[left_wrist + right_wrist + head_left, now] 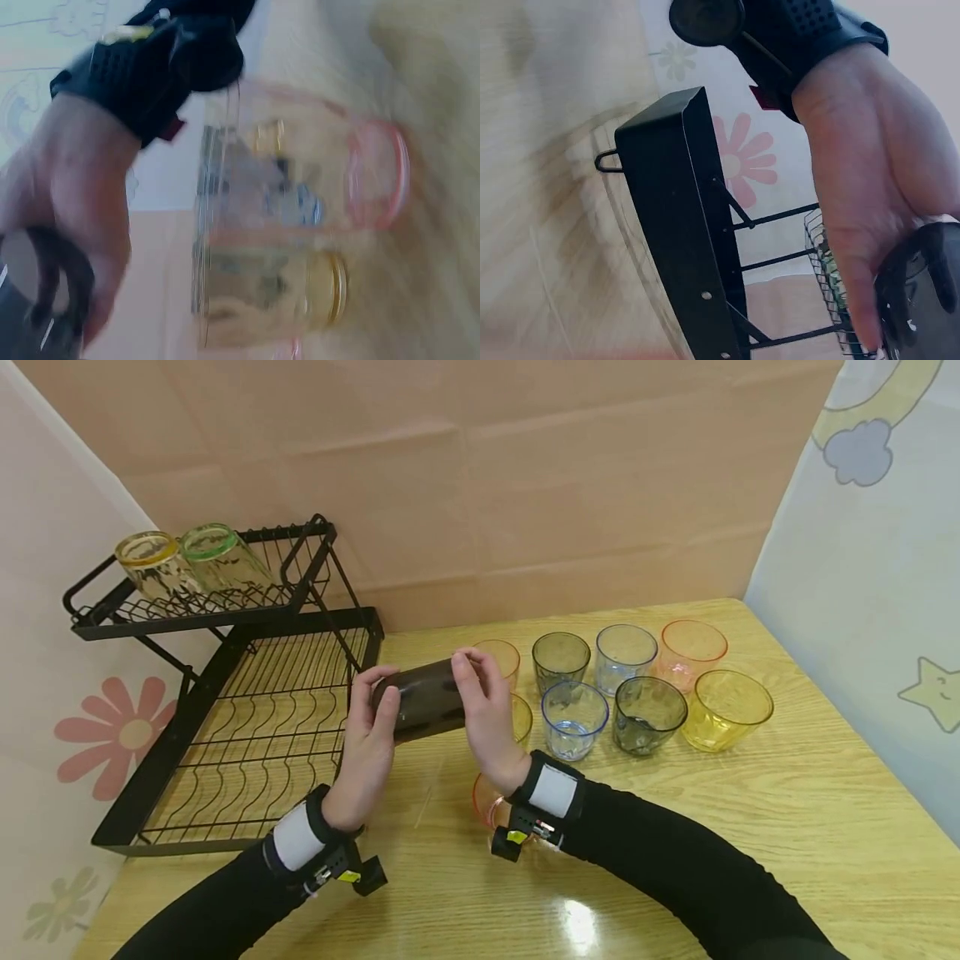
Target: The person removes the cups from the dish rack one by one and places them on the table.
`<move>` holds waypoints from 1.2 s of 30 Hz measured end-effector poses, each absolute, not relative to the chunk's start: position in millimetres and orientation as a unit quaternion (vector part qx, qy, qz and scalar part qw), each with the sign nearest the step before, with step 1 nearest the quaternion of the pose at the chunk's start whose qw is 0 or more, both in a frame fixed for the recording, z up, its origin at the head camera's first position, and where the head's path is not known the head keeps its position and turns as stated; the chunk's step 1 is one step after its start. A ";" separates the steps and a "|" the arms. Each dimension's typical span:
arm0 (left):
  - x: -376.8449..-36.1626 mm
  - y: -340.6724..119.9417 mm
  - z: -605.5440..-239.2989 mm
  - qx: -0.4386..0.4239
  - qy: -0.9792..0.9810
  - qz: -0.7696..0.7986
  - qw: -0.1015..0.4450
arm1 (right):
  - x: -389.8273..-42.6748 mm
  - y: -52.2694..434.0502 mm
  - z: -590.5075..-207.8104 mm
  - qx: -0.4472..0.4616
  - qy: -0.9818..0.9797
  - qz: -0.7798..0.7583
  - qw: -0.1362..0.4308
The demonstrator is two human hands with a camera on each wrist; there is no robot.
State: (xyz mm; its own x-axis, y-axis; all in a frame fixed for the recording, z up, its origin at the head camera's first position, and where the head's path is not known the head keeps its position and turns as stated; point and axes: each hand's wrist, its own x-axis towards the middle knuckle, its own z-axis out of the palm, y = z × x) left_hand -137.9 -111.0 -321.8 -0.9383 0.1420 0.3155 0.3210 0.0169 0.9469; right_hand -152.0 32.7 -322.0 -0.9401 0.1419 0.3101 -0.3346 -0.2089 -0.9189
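Note:
A dark smoky glass [429, 700] lies tipped nearly on its side in the air, held between both hands. My left hand [367, 747] grips its left end, thumb across the near side and fingers behind. At the other end my right hand [487, 714] holds it, thumb and fingers curled around the wall. In the right wrist view, the same dark glass [922, 300] shows beside the palm. A red-rimmed clear glass [487, 802] stands on the table, partly hidden under my right wrist. Another red-rimmed glass [504, 656] and a yellow one [522, 717] are partly covered behind my right hand.
At left stands a black two-tier wire rack [232, 752]. Its upper shelf bears an overturned yellow glass [153, 564] and a green one [225, 560]. Several coloured glasses fill the table's right side, including a blue one [574, 722] and a yellow one [726, 714].

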 end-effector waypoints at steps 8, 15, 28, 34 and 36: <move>-156.0 -144.8 -298.4 -0.281 -0.840 -0.463 -0.021 | -147.5 83.0 -303.8 0.190 -0.661 0.710 0.148; -174.2 -181.9 -264.7 -0.325 -0.924 -0.200 0.040 | -138.3 133.5 -304.4 0.226 -0.744 0.612 0.145; -207.7 -223.7 -197.3 -0.332 -0.918 -0.038 0.213 | -110.8 203.4 -327.4 0.285 -0.857 0.374 0.211; -230.3 -235.9 -175.2 -0.279 -0.936 -0.029 0.213 | -98.3 216.5 -343.2 0.330 -0.871 0.278 0.236; -238.4 -239.8 -168.4 -0.255 -0.947 -0.036 0.191 | -96.0 217.5 -350.2 0.344 -0.872 0.251 0.243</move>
State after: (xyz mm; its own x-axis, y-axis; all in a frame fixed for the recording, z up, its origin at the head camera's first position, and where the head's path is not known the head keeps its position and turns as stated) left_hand -238.4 -239.8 -168.4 -0.7969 0.4692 0.3805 0.4965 0.8675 -0.0298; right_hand -96.0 217.5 -350.2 -0.6459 -0.4773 0.5958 -0.7208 0.6384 -0.2700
